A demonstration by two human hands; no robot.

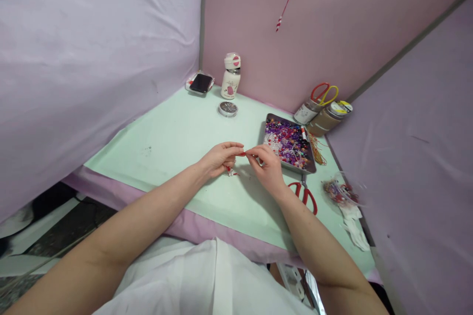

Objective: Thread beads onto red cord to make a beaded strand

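Note:
My left hand and my right hand meet above the middle of the green tabletop, fingertips almost touching. Between them stretches a short red cord, pinched by both hands. Below my left fingers hangs a small cluster of red and white beads, which seems to belong to the same cord. How the cord runs inside my left fingers is hidden. Just right of my right hand lies a tray of mixed beads, purple, white, red and black. Red-handled scissors rest partly behind my right wrist.
At the back stand a white bottle, a round tin and a phone. Two jars, one with scissors inside, are at the back right. Coloured cords, a clear bead container and white tissue line the right side.

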